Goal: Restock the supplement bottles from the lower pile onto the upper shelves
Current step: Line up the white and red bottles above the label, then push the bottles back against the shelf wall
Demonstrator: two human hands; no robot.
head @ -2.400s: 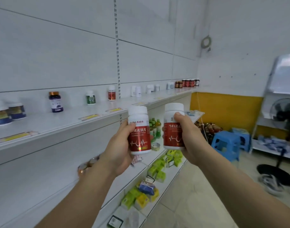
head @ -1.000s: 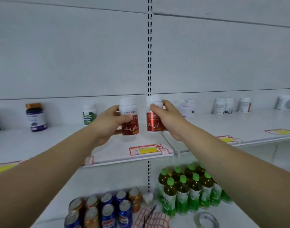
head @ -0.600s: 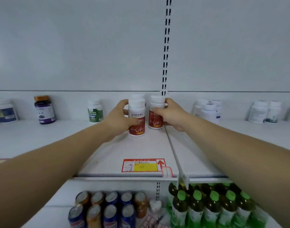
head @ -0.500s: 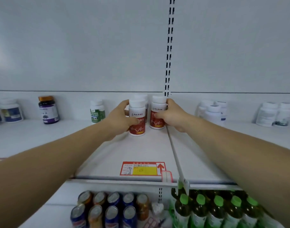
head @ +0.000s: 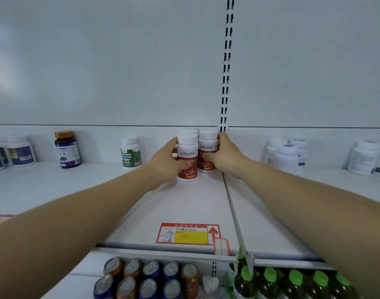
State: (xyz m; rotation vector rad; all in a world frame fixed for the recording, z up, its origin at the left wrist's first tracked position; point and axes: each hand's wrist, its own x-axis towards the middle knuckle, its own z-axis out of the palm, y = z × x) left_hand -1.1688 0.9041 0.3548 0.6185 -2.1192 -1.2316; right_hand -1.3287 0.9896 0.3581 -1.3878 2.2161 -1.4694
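Upper shelf (head: 184,203), centre of frame: two white-capped supplement bottles with red labels are stood upright side by side near the back panel. The left bottle (head: 187,158) is grasped by the left hand (head: 166,162), thumb curled across the label front, fingers wrapped behind. The right bottle (head: 207,153) is grasped by the right hand (head: 225,157), thumb laid across the label, fingers round its far side. Both bases appear to be on the shelf surface, the left bottle slightly nearer the camera. A third white cap (head: 188,131) is seen just behind the left bottle.

A red-and-yellow price tag (head: 188,234) is fixed at the shelf's front edge, lower centre. Further left on the same shelf: a green-label bottle (head: 130,153), a dark bottle with an orange cap (head: 67,149), and blue-label bottles (head: 20,151). White bottles (head: 286,155) are stood at the right. Below, at the bottom of the frame, drink cans (head: 150,279) and green-capped bottles (head: 292,283) are stored.
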